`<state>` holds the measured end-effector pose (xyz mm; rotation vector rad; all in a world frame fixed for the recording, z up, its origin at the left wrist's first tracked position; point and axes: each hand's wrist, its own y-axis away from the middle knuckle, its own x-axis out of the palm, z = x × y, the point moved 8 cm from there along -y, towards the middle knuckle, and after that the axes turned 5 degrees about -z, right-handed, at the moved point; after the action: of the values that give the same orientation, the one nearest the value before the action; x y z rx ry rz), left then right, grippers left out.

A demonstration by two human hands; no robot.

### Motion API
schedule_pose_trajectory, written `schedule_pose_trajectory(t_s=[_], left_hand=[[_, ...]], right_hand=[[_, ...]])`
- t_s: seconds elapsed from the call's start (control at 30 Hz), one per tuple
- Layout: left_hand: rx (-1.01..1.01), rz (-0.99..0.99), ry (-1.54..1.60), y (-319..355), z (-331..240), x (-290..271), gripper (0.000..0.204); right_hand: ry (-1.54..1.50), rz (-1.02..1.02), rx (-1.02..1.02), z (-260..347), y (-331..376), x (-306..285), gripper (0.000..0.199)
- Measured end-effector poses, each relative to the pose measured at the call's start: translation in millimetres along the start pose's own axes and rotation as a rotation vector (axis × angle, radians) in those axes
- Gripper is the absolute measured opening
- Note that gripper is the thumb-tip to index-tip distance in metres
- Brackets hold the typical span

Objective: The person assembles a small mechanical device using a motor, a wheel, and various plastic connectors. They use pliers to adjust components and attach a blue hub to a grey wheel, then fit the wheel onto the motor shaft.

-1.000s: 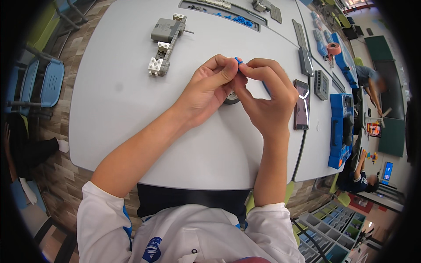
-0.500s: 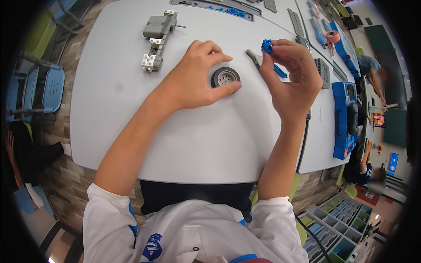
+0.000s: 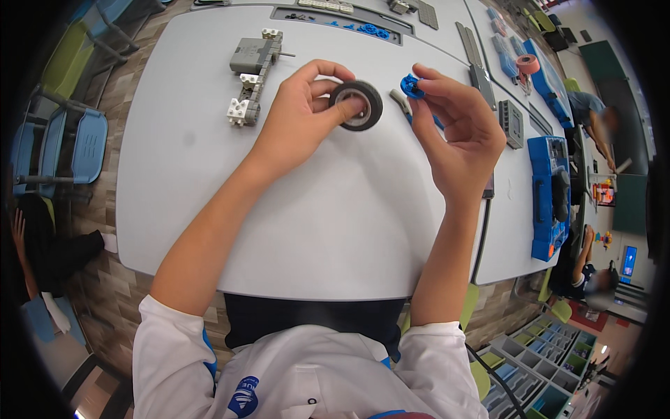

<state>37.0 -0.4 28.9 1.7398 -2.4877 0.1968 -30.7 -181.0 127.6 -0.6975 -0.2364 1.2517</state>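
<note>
Above the table, my left hand [image 3: 296, 122] grips a black-tyred toy wheel [image 3: 374, 110], its thumb pressed on the grey hub and the other fingers behind. To the right, my right hand [image 3: 460, 133] pinches a small round blue plastic piece [image 3: 410, 85] between thumb and fingertips, facing the wheel but apart from it. Partly hidden behind that hand, a grey and blue long piece [image 3: 399, 100] lies on the table. At the far left rests an assembly of a grey block [image 3: 250, 54], grey beams and white connectors [image 3: 239, 112], with a thin axle sticking out.
A grey tray [image 3: 335, 15] with blue and black small parts lies at the far edge of the white table [image 3: 314, 237]. Rightward are a grey brick-shaped unit [image 3: 511, 124], an open blue case [image 3: 548, 199] and a pink tape roll [image 3: 528, 64]. Other people work farther right.
My left hand has closed on the wheel and tilted it up off the table. My right hand has moved slightly left and down, turning the blue piece so its round face shows.
</note>
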Motion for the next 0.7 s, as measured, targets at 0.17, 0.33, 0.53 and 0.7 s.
schedule_pose_trajectory(t_s=[0.17, 0.33, 0.53, 0.7], left_hand=[[-0.127, -0.114, 0.383, -1, 8, -8, 0.034], [-0.114, -0.078, 0.593, -9, 12, -12, 0.033], [0.109, 0.053, 0.667, -6, -7, -9, 0.044], [0.186, 0.056, 0.533, 1, -17, 2, 0.046]], right_hand=[[-0.201, -0.046, 0.213, -23, 8, 15, 0.026], [-0.209, -0.056, 0.26, -32, 12, 26, 0.027], [-0.107, -0.039, 0.233, -26, 19, 37, 0.032], [-0.137, -0.071, 0.177, -22, 22, 41, 0.035]])
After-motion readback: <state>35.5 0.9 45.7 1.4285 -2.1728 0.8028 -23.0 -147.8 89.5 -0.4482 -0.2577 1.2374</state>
